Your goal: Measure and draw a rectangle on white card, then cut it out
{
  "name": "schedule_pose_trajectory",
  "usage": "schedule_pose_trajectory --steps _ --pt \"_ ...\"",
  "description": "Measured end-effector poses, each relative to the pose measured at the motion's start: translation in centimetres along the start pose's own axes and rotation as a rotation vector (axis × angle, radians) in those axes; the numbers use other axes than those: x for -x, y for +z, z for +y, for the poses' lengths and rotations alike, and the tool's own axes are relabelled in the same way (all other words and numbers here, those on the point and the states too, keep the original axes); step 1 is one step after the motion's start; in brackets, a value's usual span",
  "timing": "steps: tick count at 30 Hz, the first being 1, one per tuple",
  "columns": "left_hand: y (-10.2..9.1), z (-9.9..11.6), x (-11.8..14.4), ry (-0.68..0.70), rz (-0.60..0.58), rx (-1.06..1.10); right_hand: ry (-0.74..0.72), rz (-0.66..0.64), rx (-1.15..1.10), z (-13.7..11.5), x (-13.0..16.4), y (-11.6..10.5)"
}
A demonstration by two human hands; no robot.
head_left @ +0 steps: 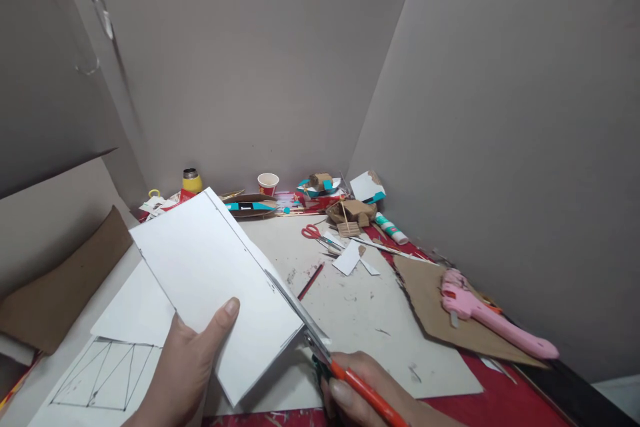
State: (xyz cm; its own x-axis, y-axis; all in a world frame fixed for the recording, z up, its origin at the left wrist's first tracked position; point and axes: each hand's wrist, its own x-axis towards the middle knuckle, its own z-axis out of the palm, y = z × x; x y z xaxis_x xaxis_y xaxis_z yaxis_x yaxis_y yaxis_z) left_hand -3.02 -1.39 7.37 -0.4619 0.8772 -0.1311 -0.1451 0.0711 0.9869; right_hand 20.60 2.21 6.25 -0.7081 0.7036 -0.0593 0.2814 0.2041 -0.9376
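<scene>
My left hand [197,353] grips a white sheet of card [210,267], thumb on top and the other fingers hidden beneath. Thin pencil lines run close to the card's long edges. Orange-handled scissors [367,390] are in my right hand [360,380], held at the lower right. Their blades lie along the card's right edge, where a narrow strip shows beside them. Below the card, to the left, is a paper with a drawn frame of black triangles [107,373].
A pink glue gun [493,320] lies on brown cardboard [425,293] at right. Red-handled scissors [311,231], a dark red pencil [311,281] and paper scraps [350,258] are on the white board [400,347]. Behind stand a paper cup [269,183] and a yellow jar [191,181]. Grey panels [250,67] surround the table.
</scene>
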Motion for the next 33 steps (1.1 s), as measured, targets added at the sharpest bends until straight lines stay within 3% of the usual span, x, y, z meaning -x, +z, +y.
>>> schedule_pose_trajectory --steps 2,9,21,25,30,33 --pt "0.0 -0.1 0.1 -0.022 0.012 -0.02 -0.036 -0.074 0.006 1.1 -0.6 0.1" --pt "0.0 -0.3 0.3 -0.07 0.016 0.033 -0.146 -0.086 -0.006 2.8 -1.5 0.3" --pt "0.2 -0.1 0.4 -0.047 0.014 -0.011 0.001 -0.053 -0.035 3.0 -0.4 0.2" --pt "0.2 -0.2 0.4 -0.022 0.031 -0.045 -0.024 -0.087 -0.011 2.6 -0.7 0.2" --pt "0.1 -0.8 0.5 -0.067 -0.032 0.047 -0.157 -0.064 -0.07 0.9 -1.2 0.5" --pt "0.1 -1.2 0.5 -0.058 -0.023 0.035 -0.137 -0.12 -0.065 0.2 -1.4 0.3"
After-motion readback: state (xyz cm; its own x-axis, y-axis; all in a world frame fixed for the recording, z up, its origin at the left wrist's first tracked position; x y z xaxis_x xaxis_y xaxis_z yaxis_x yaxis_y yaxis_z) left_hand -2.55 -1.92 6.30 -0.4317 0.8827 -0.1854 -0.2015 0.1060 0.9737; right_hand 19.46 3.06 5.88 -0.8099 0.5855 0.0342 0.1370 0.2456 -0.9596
